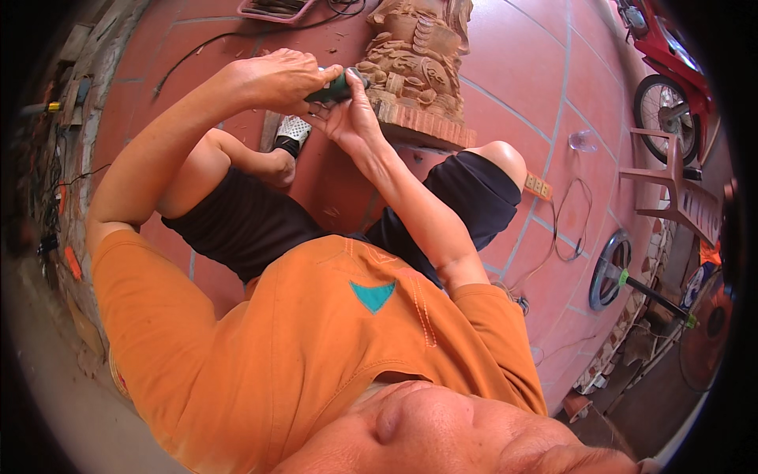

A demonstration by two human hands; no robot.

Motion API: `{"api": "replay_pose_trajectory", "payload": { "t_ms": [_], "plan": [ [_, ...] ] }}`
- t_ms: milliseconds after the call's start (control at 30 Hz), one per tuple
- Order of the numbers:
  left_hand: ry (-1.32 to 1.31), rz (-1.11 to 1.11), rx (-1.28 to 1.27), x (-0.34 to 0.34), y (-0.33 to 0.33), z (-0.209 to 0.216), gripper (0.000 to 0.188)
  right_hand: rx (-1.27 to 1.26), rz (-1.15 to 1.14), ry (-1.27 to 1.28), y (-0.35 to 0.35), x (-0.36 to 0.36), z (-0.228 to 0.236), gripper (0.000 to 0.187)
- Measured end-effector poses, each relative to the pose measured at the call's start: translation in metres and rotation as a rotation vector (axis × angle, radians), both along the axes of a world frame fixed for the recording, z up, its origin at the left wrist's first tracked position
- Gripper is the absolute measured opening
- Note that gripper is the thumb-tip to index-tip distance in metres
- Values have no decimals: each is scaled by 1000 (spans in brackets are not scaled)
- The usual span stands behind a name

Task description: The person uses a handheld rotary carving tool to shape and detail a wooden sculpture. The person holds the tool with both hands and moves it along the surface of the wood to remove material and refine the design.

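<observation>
A dark green handheld tool (330,88) with a rounded body is between my two hands, near the base of a carved wooden figure (417,67). My left hand (283,80) is closed around its left end, wrist bent. My right hand (353,117) grips the other end, thumb upright against it and palm turned up. The working tip is hard to make out. The carving stands just beyond my right hand on a ridged wooden block (422,126), its front covered in deep relief.
A white dotted piece (294,128) lies by my bare foot. A pink basket (276,9) and a black cord (213,43) are at the far left. To the right are a socket strip (538,186), a clear cup (583,141), a plastic chair (671,186) and a red motorbike (677,59).
</observation>
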State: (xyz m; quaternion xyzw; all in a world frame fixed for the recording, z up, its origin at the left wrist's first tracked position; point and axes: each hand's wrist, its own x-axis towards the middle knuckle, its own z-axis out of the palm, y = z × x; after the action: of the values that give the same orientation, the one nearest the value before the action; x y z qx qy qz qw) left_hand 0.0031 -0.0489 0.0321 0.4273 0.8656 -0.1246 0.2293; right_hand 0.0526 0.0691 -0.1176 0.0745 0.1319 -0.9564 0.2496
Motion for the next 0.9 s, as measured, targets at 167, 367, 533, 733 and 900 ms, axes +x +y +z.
{"api": "replay_pose_trajectory", "payload": {
  "t_ms": [167,367,533,733,900],
  "plan": [
    [0,-6,13,-1,-3,-1,76,28,-4,10,0,1,0,49],
    [27,-34,52,-2,-6,-4,78,39,-23,8,1,2,4,51],
    [-26,2,36,-2,-3,4,79,49,-17,-5,2,4,6,50],
    [-7,-54,91,-7,-9,-3,78,42,-38,-22,3,4,9,48],
    [-7,-79,91,-9,-9,-5,78,36,-51,-61,3,4,8,48]
  ]
}}
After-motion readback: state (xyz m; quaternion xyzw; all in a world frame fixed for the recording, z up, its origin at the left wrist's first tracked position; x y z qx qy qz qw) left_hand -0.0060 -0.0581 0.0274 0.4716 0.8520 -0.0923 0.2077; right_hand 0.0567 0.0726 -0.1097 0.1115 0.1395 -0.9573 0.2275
